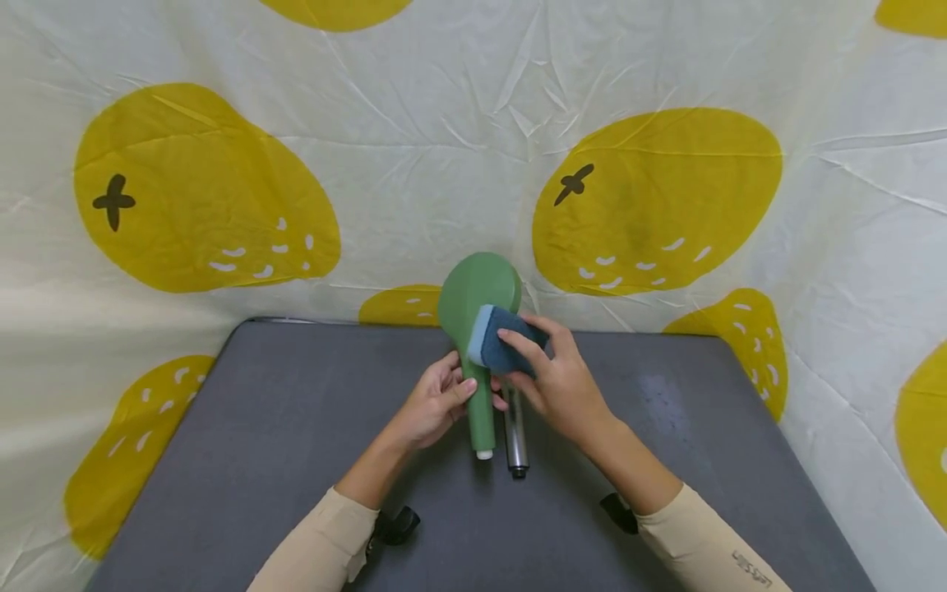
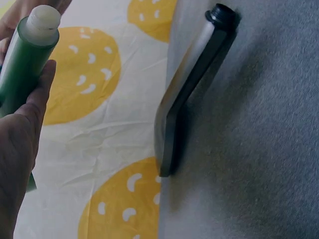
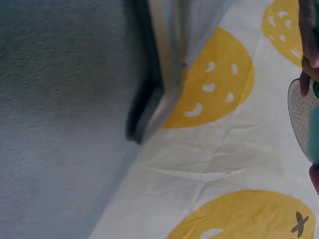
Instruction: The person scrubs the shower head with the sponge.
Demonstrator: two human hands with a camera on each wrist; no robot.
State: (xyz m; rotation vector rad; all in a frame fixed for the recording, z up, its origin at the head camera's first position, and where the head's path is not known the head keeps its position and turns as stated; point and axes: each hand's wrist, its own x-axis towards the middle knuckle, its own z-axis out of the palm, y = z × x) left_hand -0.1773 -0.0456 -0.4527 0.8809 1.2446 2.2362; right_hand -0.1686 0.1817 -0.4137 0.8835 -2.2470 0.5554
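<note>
A green shower head is held upright above the table, its white-tipped handle end pointing down. My left hand grips its handle, thumb across the front. My right hand pinches a blue sponge, whose light-blue face touches the shower head where the round part meets the handle. In the right wrist view, part of the perforated face shows beside the sponge. Part of my left hand appears at the left edge of the left wrist view.
A silver and black shower head lies on the grey table, behind the hands, its silver handle towards me. A white cloth with yellow fruit prints hangs behind the table and along both sides.
</note>
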